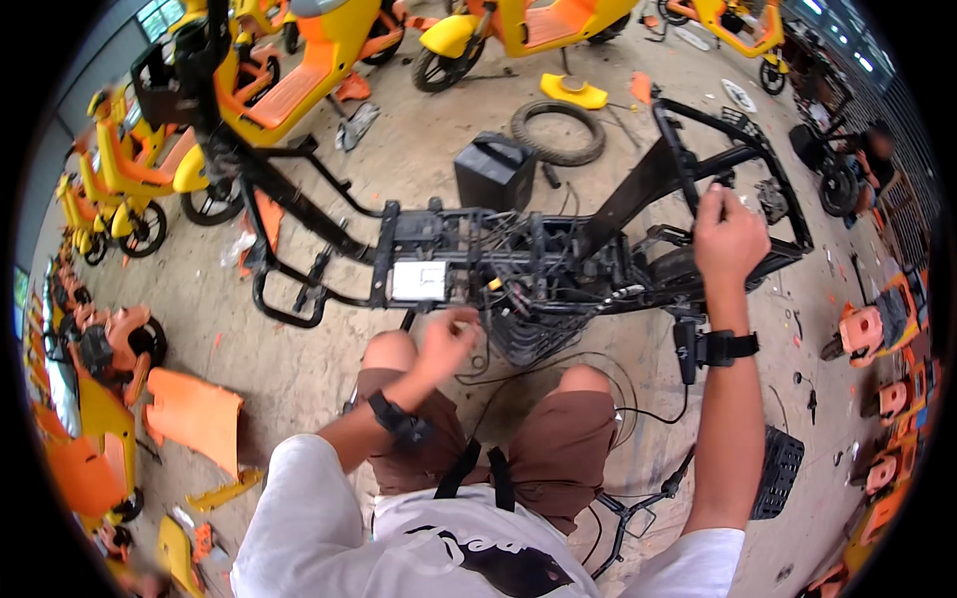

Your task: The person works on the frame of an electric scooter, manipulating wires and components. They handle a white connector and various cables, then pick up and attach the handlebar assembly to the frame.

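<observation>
A stripped black scooter frame (538, 244) lies across in front of my knees, with bundled wires (518, 284) and a white-labelled box (419, 281) in its middle. My right hand (731, 237) is closed in a fist over the rear part of the frame, above the wheel (678, 269). What its fingers grip, if anything, is hidden. Just below the labelled box, my left hand (447, 344) hovers with loosely bent fingers apart and nothing visible in them. A thin black cable (558, 379) loops on the floor between my knees and the frame.
Behind the frame stand a black battery box (493, 169), a loose tyre (560, 132) and a yellow panel (573, 90). An orange panel (194, 414) lies at left, a black basket (778, 473) at lower right. Yellow scooters (299, 80) line the back. Another person (877, 164) sits at far right.
</observation>
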`<state>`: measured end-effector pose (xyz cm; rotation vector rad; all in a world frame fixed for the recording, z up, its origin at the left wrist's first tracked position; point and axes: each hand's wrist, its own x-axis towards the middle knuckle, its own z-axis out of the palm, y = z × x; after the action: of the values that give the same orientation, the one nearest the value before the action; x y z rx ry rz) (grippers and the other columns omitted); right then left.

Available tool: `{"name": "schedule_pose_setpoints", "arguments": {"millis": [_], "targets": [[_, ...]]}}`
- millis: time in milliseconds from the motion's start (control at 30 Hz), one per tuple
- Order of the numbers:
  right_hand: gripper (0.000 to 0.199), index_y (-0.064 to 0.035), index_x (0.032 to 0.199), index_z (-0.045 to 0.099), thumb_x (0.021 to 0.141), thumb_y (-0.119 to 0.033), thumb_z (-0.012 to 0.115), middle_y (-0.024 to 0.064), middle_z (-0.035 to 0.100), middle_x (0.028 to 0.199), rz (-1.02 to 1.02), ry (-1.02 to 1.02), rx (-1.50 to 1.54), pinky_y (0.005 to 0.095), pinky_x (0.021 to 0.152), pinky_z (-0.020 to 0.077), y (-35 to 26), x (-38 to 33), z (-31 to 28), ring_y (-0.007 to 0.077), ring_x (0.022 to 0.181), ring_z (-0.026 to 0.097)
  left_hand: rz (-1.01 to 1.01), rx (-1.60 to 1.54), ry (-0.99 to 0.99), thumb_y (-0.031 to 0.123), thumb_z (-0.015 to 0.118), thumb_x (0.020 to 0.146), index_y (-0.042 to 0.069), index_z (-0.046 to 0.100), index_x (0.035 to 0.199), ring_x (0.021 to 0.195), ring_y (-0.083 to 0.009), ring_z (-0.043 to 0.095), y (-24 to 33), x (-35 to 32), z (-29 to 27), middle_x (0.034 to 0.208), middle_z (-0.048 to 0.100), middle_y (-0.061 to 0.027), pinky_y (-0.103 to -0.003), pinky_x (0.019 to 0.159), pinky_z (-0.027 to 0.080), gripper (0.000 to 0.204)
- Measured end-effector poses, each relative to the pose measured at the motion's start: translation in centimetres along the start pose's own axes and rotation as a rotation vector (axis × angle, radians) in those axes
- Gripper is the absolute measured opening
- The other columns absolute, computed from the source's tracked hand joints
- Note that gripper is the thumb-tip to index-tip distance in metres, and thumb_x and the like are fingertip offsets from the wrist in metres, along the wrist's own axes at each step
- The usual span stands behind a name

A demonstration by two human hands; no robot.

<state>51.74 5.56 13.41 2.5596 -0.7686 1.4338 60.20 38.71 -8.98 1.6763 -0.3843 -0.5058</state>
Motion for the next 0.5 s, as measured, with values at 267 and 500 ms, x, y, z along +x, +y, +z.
{"name": "schedule_pose_setpoints", "arguments": {"millis": [267, 500], "targets": [[0.033, -0.0078, 0.065, 0.065, 0.087, -0.031, 0.057, 0.0141, 0.059, 0.057, -0.047, 0.037, 0.050, 0.0444, 0.050, 0.0410, 0.4, -0.2, 0.4, 0.0354, 0.054, 0.057, 0.027, 0.516, -0.202, 0.022, 0.067, 0.084, -0.001, 0.066, 0.091, 0.069, -0.0378, 0.062, -1.3, -6.7, 3.3, 0.076, 0.065, -0.0196, -0.040, 0.062, 0.048, 0.024], [0.034, -0.0067, 0.063, 0.062, 0.088, -0.030, 0.055, 0.0121, 0.059, 0.056, -0.017, -0.008, 0.076, 0.0445, 0.053, 0.0419, 0.3, -0.1, 0.0, 0.0350, 0.053, 0.056, -0.051, 0.487, -0.344, 0.019, 0.067, 0.084, -0.004, 0.064, 0.085, 0.062, -0.0327, 0.060, -1.0, -6.6, 1.8, 0.072, 0.063, -0.0196, -0.037, 0.059, 0.046, 0.023]]}}
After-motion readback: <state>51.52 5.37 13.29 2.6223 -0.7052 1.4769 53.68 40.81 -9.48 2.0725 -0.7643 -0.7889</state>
